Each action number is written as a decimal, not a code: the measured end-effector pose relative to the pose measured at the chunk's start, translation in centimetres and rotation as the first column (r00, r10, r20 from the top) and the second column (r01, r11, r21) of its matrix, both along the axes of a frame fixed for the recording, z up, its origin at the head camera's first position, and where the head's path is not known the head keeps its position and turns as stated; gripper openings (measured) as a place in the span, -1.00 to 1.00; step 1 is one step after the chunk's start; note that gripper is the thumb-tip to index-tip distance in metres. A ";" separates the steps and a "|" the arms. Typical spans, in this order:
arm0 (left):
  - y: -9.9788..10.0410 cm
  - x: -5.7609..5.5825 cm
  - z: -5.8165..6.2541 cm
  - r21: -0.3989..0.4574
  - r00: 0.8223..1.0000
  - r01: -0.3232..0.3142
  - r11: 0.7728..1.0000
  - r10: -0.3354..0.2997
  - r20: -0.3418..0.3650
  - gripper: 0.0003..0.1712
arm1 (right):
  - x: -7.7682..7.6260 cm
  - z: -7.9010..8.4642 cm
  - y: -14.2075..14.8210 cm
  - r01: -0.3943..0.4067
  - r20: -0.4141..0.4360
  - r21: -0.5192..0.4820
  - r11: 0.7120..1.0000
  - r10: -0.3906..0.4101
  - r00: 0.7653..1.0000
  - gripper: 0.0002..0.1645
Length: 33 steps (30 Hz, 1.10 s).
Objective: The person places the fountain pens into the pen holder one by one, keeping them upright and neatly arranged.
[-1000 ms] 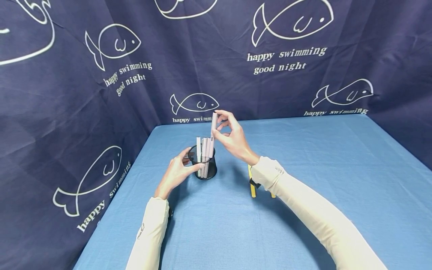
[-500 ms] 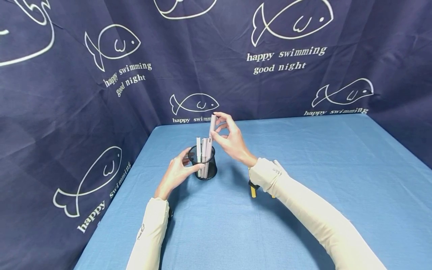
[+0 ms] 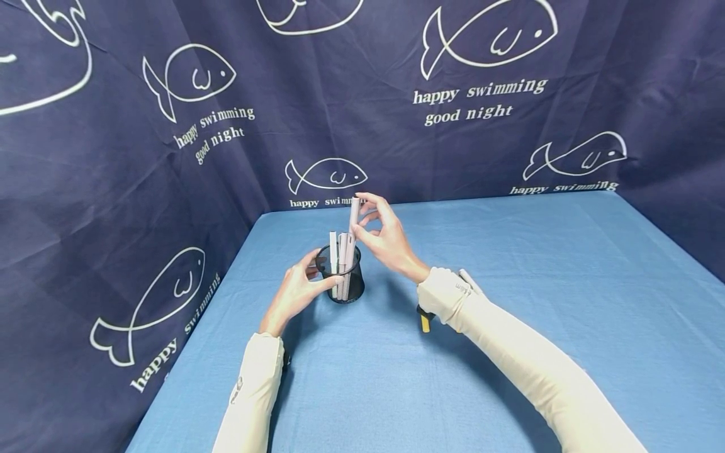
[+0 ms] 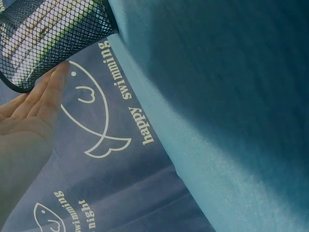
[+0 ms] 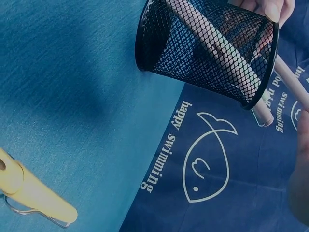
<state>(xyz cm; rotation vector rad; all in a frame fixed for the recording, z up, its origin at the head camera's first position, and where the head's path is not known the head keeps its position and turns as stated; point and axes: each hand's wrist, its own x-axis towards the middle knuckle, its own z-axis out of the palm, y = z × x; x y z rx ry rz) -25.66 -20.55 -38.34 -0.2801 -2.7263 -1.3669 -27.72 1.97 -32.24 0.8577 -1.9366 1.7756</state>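
Observation:
A black mesh pen holder [image 3: 355,288] stands upright on the blue cloth, with several pale pens [image 3: 333,245] leaning inside. My left hand [image 3: 296,289] holds the holder from its left side, thumb across the front; in the left wrist view its fingers [image 4: 53,92] touch the mesh. Above the rim, my right hand [image 3: 391,242] pinches a pale pinkish pen [image 3: 355,212] by its upper part. That pen stands nearly vertical, its lower end among the others at the holder's mouth. In the right wrist view the held pen [image 5: 291,82] slants into the holder.
Right of the holder, partly hidden under my right sleeve, lie a yellow pen [image 3: 425,324] and a whitish pen [image 3: 470,280]. A yellow clip pen [image 5: 43,195] shows in the right wrist view. Dark blue fish-printed curtain [image 3: 396,157] borders the table's back and left.
My right hand has come down and slightly left, lowering the pen further into the holder. The left hand and holder have stayed put. More of the whitish pen shows beside the right sleeve.

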 end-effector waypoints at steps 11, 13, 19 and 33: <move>0.0 0.0 0.0 -0.004 1.000 -0.006 1.000 0.006 0.004 0.03 | -0.3 -0.2 0.2 -0.015 0.012 0.002 1.000 0.015 1.000 -0.33; 0.1 0.0 0.1 -0.010 1.000 -0.007 1.000 0.007 0.001 0.02 | -0.6 -0.5 0.2 -0.018 0.011 -0.005 1.000 0.018 1.000 -0.32; 0.0 0.0 0.0 -0.024 1.000 -0.008 1.000 0.008 0.007 0.03 | -2.9 -2.8 0.4 -0.022 0.022 -0.012 1.000 0.022 1.000 -0.26; 0.0 0.1 0.2 -0.012 1.000 -0.013 1.000 0.013 0.017 0.05 | -3.1 -3.4 1.4 -0.029 0.041 -0.011 1.000 0.030 0.999 -0.28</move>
